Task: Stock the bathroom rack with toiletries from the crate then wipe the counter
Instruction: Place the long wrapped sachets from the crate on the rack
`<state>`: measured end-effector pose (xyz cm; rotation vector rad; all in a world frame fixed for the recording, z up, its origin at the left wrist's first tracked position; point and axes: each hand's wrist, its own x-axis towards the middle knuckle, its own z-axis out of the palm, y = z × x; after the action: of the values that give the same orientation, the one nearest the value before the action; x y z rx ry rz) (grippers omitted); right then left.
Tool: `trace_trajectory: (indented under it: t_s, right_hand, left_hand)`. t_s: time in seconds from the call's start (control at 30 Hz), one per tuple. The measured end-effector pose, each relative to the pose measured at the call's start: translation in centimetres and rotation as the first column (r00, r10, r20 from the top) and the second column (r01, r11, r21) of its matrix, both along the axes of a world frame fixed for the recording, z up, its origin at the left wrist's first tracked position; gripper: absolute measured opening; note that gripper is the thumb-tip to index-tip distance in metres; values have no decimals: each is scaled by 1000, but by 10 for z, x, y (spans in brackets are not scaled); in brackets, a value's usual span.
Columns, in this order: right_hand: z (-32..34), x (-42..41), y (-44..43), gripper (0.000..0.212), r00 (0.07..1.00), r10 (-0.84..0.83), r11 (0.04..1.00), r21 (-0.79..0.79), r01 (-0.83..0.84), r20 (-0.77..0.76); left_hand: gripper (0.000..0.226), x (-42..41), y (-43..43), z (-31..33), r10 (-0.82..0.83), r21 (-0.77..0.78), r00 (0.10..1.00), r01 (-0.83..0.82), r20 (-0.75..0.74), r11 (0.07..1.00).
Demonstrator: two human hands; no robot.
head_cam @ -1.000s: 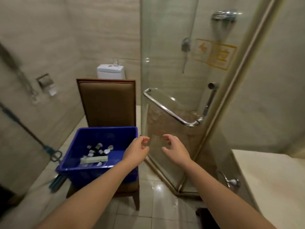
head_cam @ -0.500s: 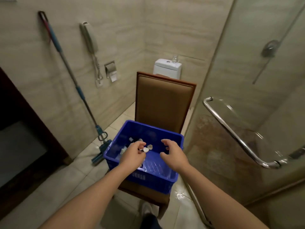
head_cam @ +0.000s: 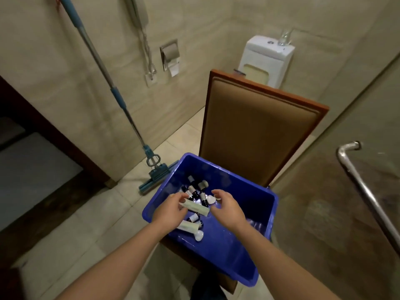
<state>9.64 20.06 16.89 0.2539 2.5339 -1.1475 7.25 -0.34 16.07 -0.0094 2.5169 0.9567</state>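
Blue crate [head_cam: 249, 245] on chair seat. Left hand [head_cam: 171, 210] inside crate, fingers pinching end of pale tube [head_cam: 195, 207]. Right hand [head_cam: 227, 207] just beside tube, fingers loosely spread, empty. Judgement: tube light, soft, squeezable; grip mid-body. Small bottles [head_cam: 195, 191] toward crate's far wall: rigid, possibly slick.

Blue crate [head_cam: 242, 252] on chair seat, small dark bottles [head_cam: 195, 189] inside — pale tubes [head_cam: 195, 207] lying flat

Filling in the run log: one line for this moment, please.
stage: picking from crate | left hand: holding pale tube | right hand: open, over crate | rack: not visible
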Motion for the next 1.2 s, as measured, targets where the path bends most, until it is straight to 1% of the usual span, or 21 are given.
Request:
trace_trajectory:
  t_s: [0.13,0.27,0.37,0.5,0.6,0.73,0.9,0.97,1.03,1.2]
  right_hand:
    - [-36,-15,-3,50,994,26,1000,-8,-25,102]
    - [-77,-23,-8,53,976,42,999,-30,-37,215]
    - [-109,-28,-13,55,956,54,999,-24,-49,289]
    - [-148,-31,-23,55,931,39,999,-24,-32,362]
    - [-173,-31,-32,52,912,22,999,-30,-10,409]
    - [-198,-29,-41,51,891,4,1000,-29,11,454]
    - [-220,-31,-49,49,882,-21,999,-19,34,471]
    - [-225,-33,-51,44,885,-54,998,-12,67,463]
    - [-228,-35,-53,38,889,-87,995,-11,104,450]
    - [-235,-46,-56,29,909,-173,982,-3,188,380]
  left_hand:
    - [41,-14,-5,-30,-21,-52,995,26,101,998]
    - [49,-29,-8,-64,-66,-112,977,90,201,990]
    - [54,-41,-8,-91,-111,-151,950,160,291,976]
    - [56,-54,-7,-128,-192,-179,912,271,362,946]
    - [52,-62,-6,-155,-277,-228,871,390,406,892]
    - [49,-67,-3,-184,-362,-264,823,502,438,824]
    - [45,-71,-1,-206,-489,-384,758,645,431,661]
    - [38,-73,-1,-212,-522,-430,739,673,425,603]
    - [34,-73,-1,-215,-544,-459,727,687,419,564]
    - [31,-74,-4,-222,-583,-485,700,711,414,509]
